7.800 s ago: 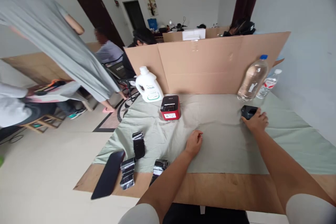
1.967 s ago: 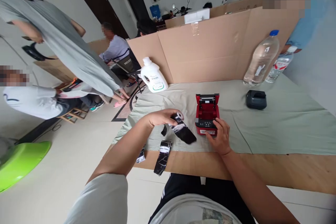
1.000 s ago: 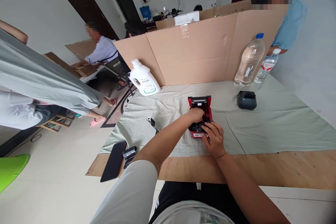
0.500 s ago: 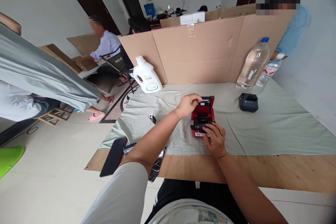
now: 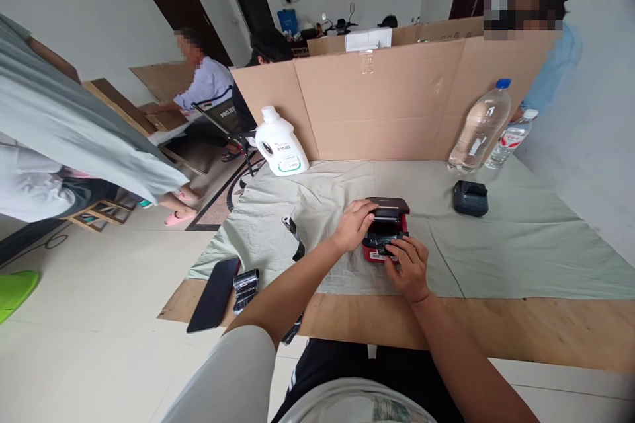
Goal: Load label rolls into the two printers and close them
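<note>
- Left hand [image 5: 353,225] on left side of small red printer [image 5: 384,231], fingers curled against dark lid, pressing it down; lid nearly flat but not fully seated.
- Right hand [image 5: 409,268] at printer's near edge, fingertips bent onto front face, steadying it; not wrapped around anything.
- Printer on green cloth [image 5: 520,244], about mid-table, near front edge of cloth.
- Black strip [image 5: 296,243] on cloth just left of left hand.
- Black phone [image 5: 214,285] and shiny roll [image 5: 245,281] side by side at left table corner, on bare wood.
- Dark grey printer [image 5: 470,198] well right of red one, apart from both hands.
- White jug [image 5: 280,151] at back left against cardboard screen [image 5: 397,99].
- Big clear bottle [image 5: 480,127] and small bottle [image 5: 510,139] at back right.
- Other people behind screen and at left, none touching table.
</note>
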### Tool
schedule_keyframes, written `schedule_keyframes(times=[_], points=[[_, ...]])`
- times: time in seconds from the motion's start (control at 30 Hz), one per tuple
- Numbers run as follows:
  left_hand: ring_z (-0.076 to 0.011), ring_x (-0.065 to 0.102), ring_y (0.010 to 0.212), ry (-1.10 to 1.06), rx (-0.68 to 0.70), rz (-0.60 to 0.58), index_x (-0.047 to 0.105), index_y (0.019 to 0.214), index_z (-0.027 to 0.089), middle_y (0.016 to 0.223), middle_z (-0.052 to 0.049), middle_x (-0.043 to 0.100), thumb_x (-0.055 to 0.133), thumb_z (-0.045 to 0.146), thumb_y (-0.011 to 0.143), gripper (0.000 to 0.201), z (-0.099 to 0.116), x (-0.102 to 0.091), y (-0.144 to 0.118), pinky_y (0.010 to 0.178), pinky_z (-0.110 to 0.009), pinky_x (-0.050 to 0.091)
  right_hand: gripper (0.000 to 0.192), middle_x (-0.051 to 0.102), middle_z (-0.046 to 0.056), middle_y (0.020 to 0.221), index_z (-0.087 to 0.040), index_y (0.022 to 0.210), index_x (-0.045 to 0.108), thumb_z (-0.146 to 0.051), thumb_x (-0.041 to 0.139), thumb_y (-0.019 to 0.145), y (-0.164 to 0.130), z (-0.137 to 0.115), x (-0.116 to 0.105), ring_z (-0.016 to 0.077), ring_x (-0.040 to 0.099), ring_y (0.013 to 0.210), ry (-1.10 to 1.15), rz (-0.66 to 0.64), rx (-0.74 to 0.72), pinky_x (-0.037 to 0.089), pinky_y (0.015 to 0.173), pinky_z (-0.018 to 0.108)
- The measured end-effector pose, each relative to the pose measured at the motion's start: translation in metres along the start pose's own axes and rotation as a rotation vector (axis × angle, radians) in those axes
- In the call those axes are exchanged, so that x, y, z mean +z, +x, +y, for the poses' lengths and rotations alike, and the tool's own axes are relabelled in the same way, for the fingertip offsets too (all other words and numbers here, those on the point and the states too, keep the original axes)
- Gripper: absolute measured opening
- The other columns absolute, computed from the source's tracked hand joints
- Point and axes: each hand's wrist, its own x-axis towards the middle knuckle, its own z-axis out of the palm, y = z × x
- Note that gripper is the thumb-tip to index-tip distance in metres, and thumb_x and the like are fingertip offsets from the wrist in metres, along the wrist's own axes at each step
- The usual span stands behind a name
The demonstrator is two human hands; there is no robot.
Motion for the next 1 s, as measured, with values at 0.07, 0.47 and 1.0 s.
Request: schedule_keyframes(times=[0.07, 0.47, 1.0], points=[[-0.0233, 0.050, 0.118, 0.046, -0.016, -0.028, 0.059, 0.123, 0.017, 0.122, -0.013, 0.058, 0.029, 0.039, 0.099, 0.044, 0.005, 0.003, -0.014, 0.105, -0.042, 0.039, 0.018, 0.068, 0.004, 0.103, -0.025, 0.100, 0.067, -0.026, 0.063, 0.083, -0.001, 0.000, 0.001, 0.0244, 0.055, 0.111, -0.003, -0.008, 0.012, 0.041, 0.098, 0.042], [-0.0291, 0.040, 0.133, 0.182, -0.113, -0.012, 0.050, 0.132, 0.016, 0.132, -0.015, 0.052, 0.033, 0.043, 0.097, 0.047, 0.023, 0.036, -0.047, 0.109, -0.048, 0.032, 0.057, 0.053, 0.014, 0.134, -0.020, 0.133, 0.045, -0.041, 0.062, 0.083, 0.001, 0.004, 0.006, 0.0295, 0.044, 0.129, -0.074, -0.075, 0.051, 0.038, 0.104, 0.048], [-0.0284, 0.037, 0.135, -0.022, -0.214, 0.104, 0.051, 0.129, 0.017, 0.136, -0.016, 0.049, 0.040, 0.040, 0.094, 0.043, 0.020, 0.047, -0.052, 0.111, -0.050, 0.031, 0.063, 0.056, 0.015, 0.127, -0.019, 0.134, 0.045, -0.053, 0.059, 0.083, 0.014, 0.006, -0.006, 0.0319, 0.047, 0.120, -0.088, -0.209, 0.109, 0.036, 0.101, 0.049]])
